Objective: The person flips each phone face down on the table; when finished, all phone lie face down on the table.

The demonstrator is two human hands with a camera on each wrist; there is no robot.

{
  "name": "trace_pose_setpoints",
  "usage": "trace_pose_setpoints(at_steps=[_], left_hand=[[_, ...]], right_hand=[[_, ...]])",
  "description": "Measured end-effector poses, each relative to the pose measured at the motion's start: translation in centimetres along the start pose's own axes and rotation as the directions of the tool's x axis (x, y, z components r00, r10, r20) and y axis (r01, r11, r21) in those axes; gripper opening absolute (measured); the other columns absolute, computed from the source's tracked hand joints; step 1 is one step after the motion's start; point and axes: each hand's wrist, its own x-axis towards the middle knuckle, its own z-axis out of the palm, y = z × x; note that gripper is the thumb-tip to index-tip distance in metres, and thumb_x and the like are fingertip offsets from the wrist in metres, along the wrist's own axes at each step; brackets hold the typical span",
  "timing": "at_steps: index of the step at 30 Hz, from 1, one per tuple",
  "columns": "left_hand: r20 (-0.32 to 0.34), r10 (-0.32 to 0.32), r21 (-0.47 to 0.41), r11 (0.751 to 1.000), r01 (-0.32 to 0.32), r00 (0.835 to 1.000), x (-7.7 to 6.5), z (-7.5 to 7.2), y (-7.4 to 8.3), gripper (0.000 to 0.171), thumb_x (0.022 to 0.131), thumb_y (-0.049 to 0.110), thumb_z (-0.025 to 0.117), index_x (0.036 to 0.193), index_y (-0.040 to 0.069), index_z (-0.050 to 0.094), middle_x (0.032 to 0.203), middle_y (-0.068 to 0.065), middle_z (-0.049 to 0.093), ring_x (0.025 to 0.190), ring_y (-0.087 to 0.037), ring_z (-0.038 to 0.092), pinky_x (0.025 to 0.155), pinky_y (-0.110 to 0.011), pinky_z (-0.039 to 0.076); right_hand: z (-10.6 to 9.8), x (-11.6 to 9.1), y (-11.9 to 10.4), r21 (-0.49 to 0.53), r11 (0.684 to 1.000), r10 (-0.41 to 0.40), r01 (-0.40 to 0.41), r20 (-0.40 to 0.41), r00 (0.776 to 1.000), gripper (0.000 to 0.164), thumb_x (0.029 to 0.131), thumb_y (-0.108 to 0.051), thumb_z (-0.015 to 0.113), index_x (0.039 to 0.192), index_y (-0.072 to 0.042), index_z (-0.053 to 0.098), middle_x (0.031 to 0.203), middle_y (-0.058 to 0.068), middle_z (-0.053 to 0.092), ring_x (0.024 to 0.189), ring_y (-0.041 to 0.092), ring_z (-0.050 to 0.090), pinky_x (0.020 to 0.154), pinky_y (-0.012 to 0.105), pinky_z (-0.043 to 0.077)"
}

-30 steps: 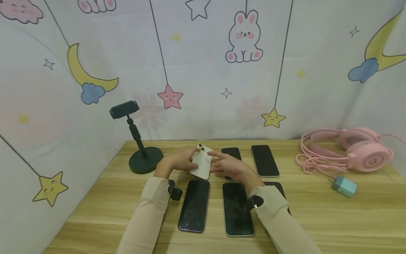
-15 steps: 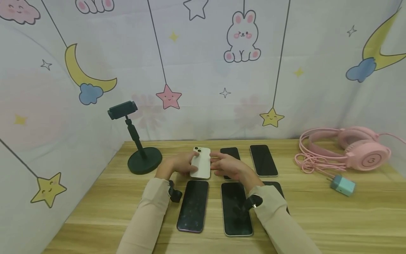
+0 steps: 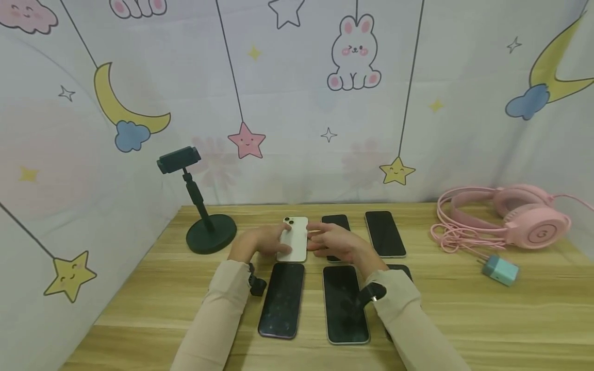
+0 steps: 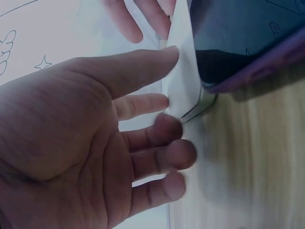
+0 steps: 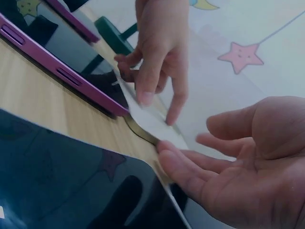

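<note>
A white phone (image 3: 294,240) lies back up on the wooden table, its two camera lenses at the far left corner. My left hand (image 3: 263,240) is at its left side; in the left wrist view the thumb (image 4: 157,67) and index finger rest on it while the other fingers hang loosely bent. At the phone's right edge is my right hand (image 3: 337,242), fingers loosely extended; in the right wrist view a fingertip (image 5: 169,153) touches or nearly touches that edge. A dark phone with a purple rim (image 3: 281,301) lies just below the white one.
Dark-screened phones (image 3: 345,304) lie in two rows on the table (image 3: 464,319), one partly under the right sleeve. A dark green phone stand (image 3: 211,233) is at the back left. Pink headphones (image 3: 533,221) and a teal charger (image 3: 501,270) are to the right.
The white phone has gone from tilted and held between both hands to flat and straight on the table. The hands have barely moved since; the left thumb is still on it.
</note>
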Motion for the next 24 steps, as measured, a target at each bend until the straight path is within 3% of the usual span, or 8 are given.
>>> trace_pose_setpoints(at_steps=[3, 7, 11, 14, 18, 21, 24], left_hand=[[-0.036, 0.033, 0.018, 0.999, -0.032, 0.999, 0.1, 0.1, 0.1, 0.060, 0.101, 0.030, 0.061, 0.150, 0.004, 0.038, 0.147, -0.020, 0.047, 0.128, -0.030, 0.052, 0.105, -0.044, 0.041], [-0.062, 0.081, -0.011, 0.997, -0.082, 0.995, 0.2, 0.2, 0.2, 0.056, 0.102, 0.028, 0.059, 0.148, 0.003, 0.039, 0.148, -0.022, 0.045, 0.133, -0.033, 0.048, 0.107, -0.047, 0.039], [-0.095, 0.128, -0.010, 0.992, -0.129, 0.987, 0.5, 0.3, 0.6, 0.054, 0.102, 0.029, 0.058, 0.148, 0.006, 0.040, 0.138, -0.019, 0.054, 0.123, -0.030, 0.055, 0.102, -0.046, 0.043], [-0.120, 0.167, 0.002, 0.986, -0.168, 0.979, 0.6, 0.4, 1.1, 0.054, 0.102, 0.029, 0.059, 0.148, 0.007, 0.041, 0.118, -0.014, 0.062, 0.102, -0.025, 0.062, 0.089, -0.042, 0.049], [-0.158, 0.235, 0.019, 0.972, -0.235, 0.959, 0.8, 0.7, 1.8, 0.053, 0.102, 0.025, 0.061, 0.147, 0.005, 0.043, 0.095, -0.007, 0.061, 0.076, -0.018, 0.058, 0.072, -0.035, 0.049], [-0.190, 0.287, 0.051, 0.958, -0.283, 0.939, 1.1, 1.0, 2.1, 0.051, 0.101, 0.023, 0.061, 0.145, 0.003, 0.045, 0.094, -0.005, 0.061, 0.073, -0.016, 0.055, 0.072, -0.035, 0.048], [-0.208, 0.320, 0.076, 0.947, -0.311, 0.924, 1.3, 1.3, 2.3, 0.049, 0.101, 0.022, 0.061, 0.144, 0.003, 0.047, 0.100, -0.007, 0.062, 0.081, -0.017, 0.058, 0.077, -0.037, 0.049]], right_hand=[[-0.8, -0.1, 0.1, -0.025, 1.000, -0.011, 0.012, 0.013, 1.000, 0.051, 0.105, -0.006, 0.045, 0.154, 0.001, 0.032, 0.152, 0.026, 0.039, 0.128, 0.037, 0.055, 0.103, 0.045, 0.046], [-1.9, -0.4, 0.1, -0.094, 0.995, -0.031, 0.030, -0.009, 0.999, 0.050, 0.105, -0.006, 0.046, 0.152, 0.004, 0.034, 0.147, 0.028, 0.045, 0.125, 0.039, 0.056, 0.101, 0.046, 0.046], [-2.7, -0.8, -0.2, -0.177, 0.984, -0.031, 0.021, -0.051, 0.998, 0.048, 0.107, -0.010, 0.046, 0.151, 0.004, 0.035, 0.146, 0.026, 0.046, 0.125, 0.039, 0.056, 0.100, 0.046, 0.047], [-3.3, -1.2, -0.4, -0.226, 0.974, -0.022, 0.000, -0.093, 0.995, 0.045, 0.108, -0.012, 0.045, 0.150, 0.002, 0.038, 0.145, 0.026, 0.047, 0.125, 0.039, 0.055, 0.100, 0.047, 0.046], [-4.0, -1.6, -0.7, -0.282, 0.959, -0.018, -0.022, -0.138, 0.990, 0.044, 0.108, -0.011, 0.043, 0.149, 0.001, 0.040, 0.146, 0.027, 0.046, 0.124, 0.039, 0.055, 0.100, 0.050, 0.046], [-4.3, -1.8, -0.8, -0.313, 0.949, -0.011, -0.046, -0.178, 0.984, 0.044, 0.107, -0.011, 0.043, 0.150, 0.000, 0.039, 0.147, 0.027, 0.044, 0.123, 0.038, 0.055, 0.100, 0.050, 0.046], [-4.7, -1.9, -0.8, -0.328, 0.942, 0.002, -0.077, -0.223, 0.975, 0.045, 0.107, -0.009, 0.044, 0.151, -0.002, 0.039, 0.150, 0.027, 0.041, 0.120, 0.037, 0.057, 0.097, 0.049, 0.047]])
